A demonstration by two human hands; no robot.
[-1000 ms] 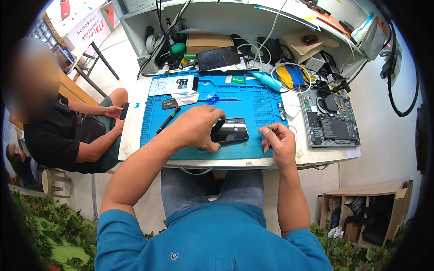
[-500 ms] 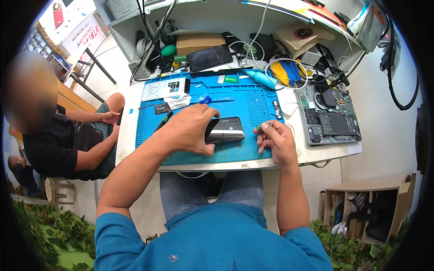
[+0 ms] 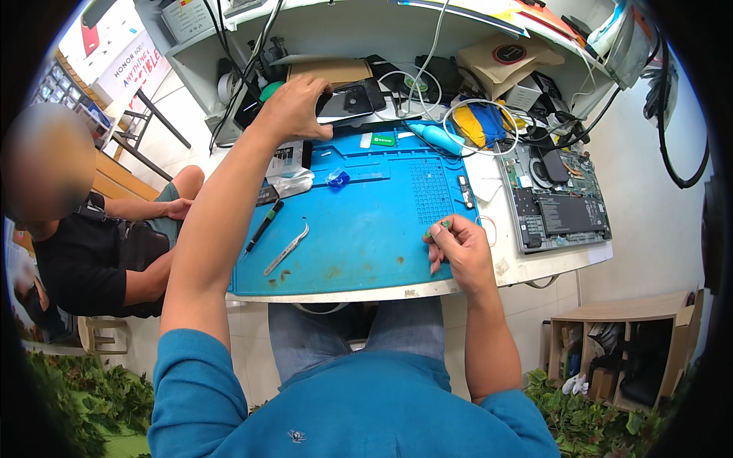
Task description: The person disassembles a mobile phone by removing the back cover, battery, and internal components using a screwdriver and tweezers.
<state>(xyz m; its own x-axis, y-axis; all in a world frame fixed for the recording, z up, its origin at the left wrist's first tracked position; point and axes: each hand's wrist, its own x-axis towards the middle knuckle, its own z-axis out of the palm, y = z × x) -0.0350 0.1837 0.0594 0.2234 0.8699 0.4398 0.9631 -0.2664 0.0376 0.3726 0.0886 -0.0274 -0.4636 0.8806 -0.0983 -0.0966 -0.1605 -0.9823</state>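
At the back edge of the blue work mat (image 3: 359,229), my left hand (image 3: 298,111) is stretched far forward. Its thumb and fingers close around the left end of a dark phone (image 3: 355,101), partly hidden by the hand. Above the mat's right side, my right hand (image 3: 462,248) pinches a small green piece (image 3: 439,227), too small to name. Steel tweezers (image 3: 287,250) and a black-and-green screwdriver (image 3: 264,227) lie on the mat's left part. Behind them are a blue plastic bit (image 3: 337,179) and a crumpled white wrapper (image 3: 294,183).
An opened laptop (image 3: 561,198) with bared insides lies to the right. A light-blue tool (image 3: 435,137), white cables and clutter fill the back under the shelf. A person (image 3: 92,237) sits at the left. Black cables (image 3: 244,69) hang at the back left.
My left hand has carried the phone from the mat's middle to its far left edge, uncovering the tweezers. My right hand has stayed nearly in place with the green piece.
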